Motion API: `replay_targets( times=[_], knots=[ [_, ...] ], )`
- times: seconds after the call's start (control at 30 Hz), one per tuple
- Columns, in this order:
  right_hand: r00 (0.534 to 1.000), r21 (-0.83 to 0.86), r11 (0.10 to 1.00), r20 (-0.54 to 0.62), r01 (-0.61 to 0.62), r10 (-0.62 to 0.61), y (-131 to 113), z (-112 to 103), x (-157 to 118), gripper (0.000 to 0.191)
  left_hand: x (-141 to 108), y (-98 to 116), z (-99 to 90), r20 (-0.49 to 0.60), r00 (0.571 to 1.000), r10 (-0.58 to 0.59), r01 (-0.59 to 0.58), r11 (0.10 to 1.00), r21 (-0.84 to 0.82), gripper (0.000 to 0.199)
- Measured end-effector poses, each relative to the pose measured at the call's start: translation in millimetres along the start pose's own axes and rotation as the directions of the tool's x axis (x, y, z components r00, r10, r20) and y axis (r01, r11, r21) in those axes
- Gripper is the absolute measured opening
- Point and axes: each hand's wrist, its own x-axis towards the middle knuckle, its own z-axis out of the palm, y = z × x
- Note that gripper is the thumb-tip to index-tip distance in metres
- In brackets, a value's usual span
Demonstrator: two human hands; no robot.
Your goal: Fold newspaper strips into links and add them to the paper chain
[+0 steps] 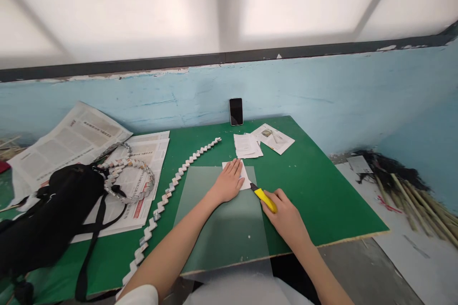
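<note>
My left hand [229, 182] lies flat, fingers stretched out, on a small piece of white paper [245, 182]. That paper rests at the top end of a clear sheet [222, 228] on the green table. In my right hand [284, 214] is a yellow utility knife [265, 199]. Its black tip points to the paper's right edge, close to it; whether the blade touches the paper I cannot tell. Beyond the left hand lie a small stack of paper pieces [246, 145] and a printed sheet [275, 138].
A zigzag folded-paper strip [175, 180] runs along the table [322, 200] left of the clear sheet. Further left are newspapers [71, 138], a folded-paper ring [152, 178] and a black bag [53, 219]. A phone [236, 112] leans on the wall. Dry stalks [418, 200] lie at right.
</note>
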Motion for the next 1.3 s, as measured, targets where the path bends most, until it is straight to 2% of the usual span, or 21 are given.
replay_targets(
  times=[0.47,0.8,1.03,1.3],
  knots=[
    [0.999,-0.01,1.0,-0.023,0.024,-0.024,3,1,8,0.033,0,2,-0.1,-0.001,1.0,-0.022,0.022,1.0,-0.001,0.07],
    [1.0,-0.008,1.0,-0.007,0.028,-0.028,0,-4,15,0.034,-1,2,1.8,-0.024,1.0,-0.01,0.01,1.0,-0.007,0.069],
    [0.999,0.005,1.0,0.026,0.025,-0.025,5,4,22,0.035,0,3,0.4,0.002,1.0,-0.024,0.024,1.0,-0.004,0.07],
    [0.999,-0.005,1.0,0.009,0.031,-0.031,5,-1,23,0.035,0,3,2.4,-0.004,1.0,-0.022,0.022,1.0,-0.008,0.07]
  ],
)
